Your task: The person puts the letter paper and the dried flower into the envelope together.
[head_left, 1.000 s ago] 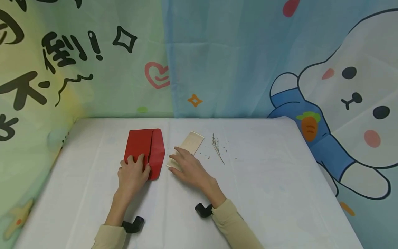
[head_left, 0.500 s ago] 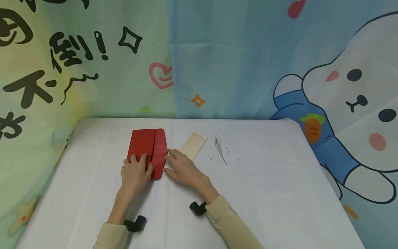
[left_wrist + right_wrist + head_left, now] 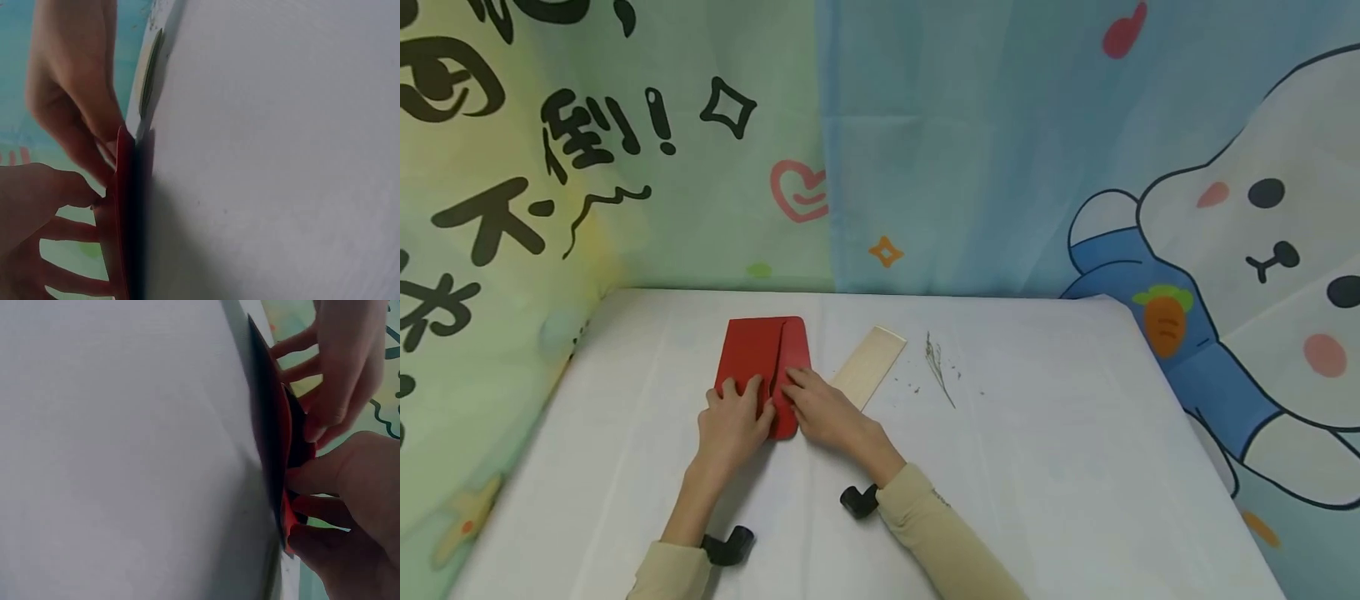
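A red paper envelope (image 3: 748,346) lies on the white tabletop, its flap (image 3: 796,343) folded out toward the right. Fingertips of my left hand (image 3: 730,429) rest spread on the envelope's lower part. My right hand (image 3: 831,412) touches the flap, fingers extended over its near half. In the right wrist view a dark gap shows beneath the flap edge (image 3: 289,422), beside the right thumb. The left wrist view catches the envelope (image 3: 122,231) edge-on with both hands against it. Whatever is inside the envelope is hidden.
A flat cream rectangular piece (image 3: 874,362) lies just right of the envelope, partly behind the right hand. Farther right is a dried plant sprig (image 3: 937,367) with small crumbs around it. A printed cartoon curtain (image 3: 985,167) hangs behind the table.
My right hand has moved left from the cream piece onto the envelope's flap. The left hand stays on the envelope. The whole head view has shifted slightly.
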`<state>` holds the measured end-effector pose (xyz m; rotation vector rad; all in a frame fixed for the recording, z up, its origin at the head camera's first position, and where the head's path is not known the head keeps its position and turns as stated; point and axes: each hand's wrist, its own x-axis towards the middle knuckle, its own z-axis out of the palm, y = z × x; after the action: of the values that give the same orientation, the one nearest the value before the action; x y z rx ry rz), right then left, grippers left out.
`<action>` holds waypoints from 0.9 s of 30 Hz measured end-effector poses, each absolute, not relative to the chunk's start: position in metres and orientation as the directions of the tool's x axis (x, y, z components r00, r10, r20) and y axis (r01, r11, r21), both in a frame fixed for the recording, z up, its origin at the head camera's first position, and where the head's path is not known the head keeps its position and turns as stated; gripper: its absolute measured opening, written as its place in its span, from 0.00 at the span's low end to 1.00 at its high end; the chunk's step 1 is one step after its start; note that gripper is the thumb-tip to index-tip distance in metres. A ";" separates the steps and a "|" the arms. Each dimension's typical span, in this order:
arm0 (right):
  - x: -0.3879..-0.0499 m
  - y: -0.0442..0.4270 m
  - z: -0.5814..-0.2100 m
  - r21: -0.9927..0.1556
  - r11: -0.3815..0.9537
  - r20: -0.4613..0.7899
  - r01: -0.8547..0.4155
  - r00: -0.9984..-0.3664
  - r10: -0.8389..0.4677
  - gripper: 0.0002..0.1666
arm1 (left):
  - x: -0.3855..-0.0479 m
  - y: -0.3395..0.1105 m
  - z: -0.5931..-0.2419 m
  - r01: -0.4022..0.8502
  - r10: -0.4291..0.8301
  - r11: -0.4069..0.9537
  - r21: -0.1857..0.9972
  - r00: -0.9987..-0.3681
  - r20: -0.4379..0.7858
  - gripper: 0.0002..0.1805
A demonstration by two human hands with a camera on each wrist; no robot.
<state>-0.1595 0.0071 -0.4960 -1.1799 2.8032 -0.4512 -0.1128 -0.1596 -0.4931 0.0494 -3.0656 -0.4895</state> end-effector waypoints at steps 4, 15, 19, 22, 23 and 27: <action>-0.157 0.003 -0.500 -0.287 0.679 0.004 -0.675 -0.710 -0.704 0.24 | -0.110 -0.161 -0.492 -0.014 -0.024 0.948 0.317 -0.999 0.028 0.30; -0.159 -0.001 -0.507 -0.224 0.686 0.025 -0.692 -0.708 -0.706 0.24 | -0.113 -0.171 -0.484 0.074 0.094 0.950 0.302 -0.994 -0.052 0.23; -0.158 0.000 -0.509 -0.237 0.690 0.001 -0.684 -0.710 -0.704 0.23 | -0.113 -0.178 -0.478 0.081 0.131 0.936 0.342 -0.983 -0.126 0.30; -0.157 0.001 -0.506 -0.230 0.693 0.000 -0.683 -0.712 -0.702 0.23 | -0.114 -0.185 -0.475 0.101 0.171 0.916 0.389 -0.974 -0.150 0.39; -0.157 0.001 -0.505 -0.230 0.696 0.002 -0.681 -0.715 -0.699 0.23 | -0.114 -0.186 -0.475 0.104 0.178 0.909 0.403 -0.972 -0.150 0.41; -0.154 -0.003 -0.503 -0.245 0.698 0.000 -0.673 -0.720 -0.694 0.22 | -0.113 -0.191 -0.475 0.117 0.193 0.903 0.414 -0.970 -0.147 0.44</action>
<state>-0.1544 -0.0035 -0.5031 -1.1337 2.8086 -0.3493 -0.1132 -0.1913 -0.4754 -0.2669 -3.2446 -0.6870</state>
